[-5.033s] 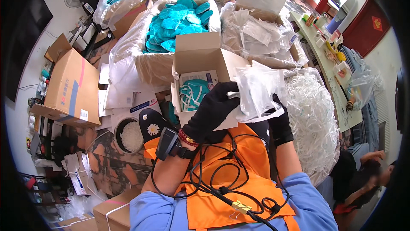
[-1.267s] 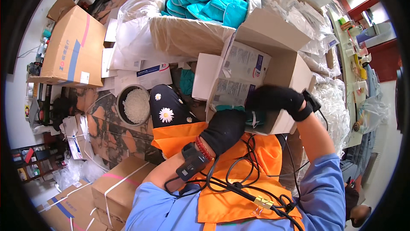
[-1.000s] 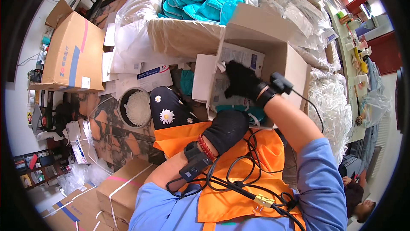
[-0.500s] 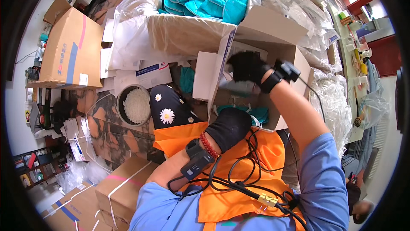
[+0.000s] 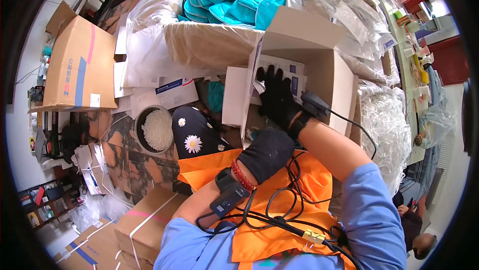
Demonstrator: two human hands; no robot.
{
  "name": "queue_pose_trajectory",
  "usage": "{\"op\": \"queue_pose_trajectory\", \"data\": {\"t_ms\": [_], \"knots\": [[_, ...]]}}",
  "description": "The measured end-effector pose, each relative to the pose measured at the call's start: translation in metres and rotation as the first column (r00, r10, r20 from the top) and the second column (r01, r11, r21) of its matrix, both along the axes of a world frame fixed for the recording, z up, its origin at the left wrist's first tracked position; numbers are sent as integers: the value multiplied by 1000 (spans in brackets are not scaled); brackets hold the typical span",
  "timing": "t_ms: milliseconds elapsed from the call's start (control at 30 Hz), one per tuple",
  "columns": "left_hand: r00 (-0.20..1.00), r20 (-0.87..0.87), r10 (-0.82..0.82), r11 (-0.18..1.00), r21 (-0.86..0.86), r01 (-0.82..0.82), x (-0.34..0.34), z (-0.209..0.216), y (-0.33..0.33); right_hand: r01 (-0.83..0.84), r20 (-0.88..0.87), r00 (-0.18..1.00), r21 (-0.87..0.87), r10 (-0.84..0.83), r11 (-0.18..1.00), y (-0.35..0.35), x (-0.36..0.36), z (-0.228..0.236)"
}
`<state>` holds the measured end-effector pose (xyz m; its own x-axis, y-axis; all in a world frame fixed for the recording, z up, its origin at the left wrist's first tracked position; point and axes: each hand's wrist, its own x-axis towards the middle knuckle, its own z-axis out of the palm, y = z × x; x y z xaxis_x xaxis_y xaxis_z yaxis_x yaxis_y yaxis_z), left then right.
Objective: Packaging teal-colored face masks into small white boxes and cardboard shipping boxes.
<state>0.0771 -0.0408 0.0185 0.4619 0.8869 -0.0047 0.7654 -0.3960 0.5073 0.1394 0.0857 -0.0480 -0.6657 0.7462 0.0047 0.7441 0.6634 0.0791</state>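
My right hand, in a black glove, reaches into an open cardboard box in front of me. Its fingers are spread over flat white packs on the box's far side. Beside its thumb lies a small white piece; whether they touch is unclear. At the box's near edge, my left hand is also black-gloved, and its fingers are out of sight. In the previous frame teal fabric pieces show low in the box, now mostly covered by my hands.
Beyond the box, a plastic-lined carton is heaped with teal fabric pieces. A bowl of white bits stands on the floor at left. White straps pile up at right. Cables cross my orange apron.
My right hand has moved down and left inside the box, its fingers now spread out. The left hand stays nearly in place. The whole view has shifted slightly.
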Motion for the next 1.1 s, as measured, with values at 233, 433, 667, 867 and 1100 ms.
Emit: {"op": "queue_pose_trajectory", "data": {"t_ms": [233, 433, 667, 867, 1100], "knots": [[996, 45, 75, 997, 12, -76, 1, 7, -4, 155, -122, 972, -317, -203, 936, 46, -4, 21], [998, 33, 58, 990, -133, -53, -12, 21, 3, 78, -294, 942, -270, -160, 960, 56, 26, 92], [515, 740, 433, 757, 11, -653, -48, 44, 31, -48, -484, 860, -390, -160, 919, 17, 62, 117], [921, 292, 257, 857, 371, -357, -60, 57, 54, -140, -543, 836, -348, -78, 927, -9, 73, 146], [979, 137, 151, 703, 682, -204, -58, 55, 62, -238, -747, 627, -453, -220, 859, -24, 95, 140]]}}
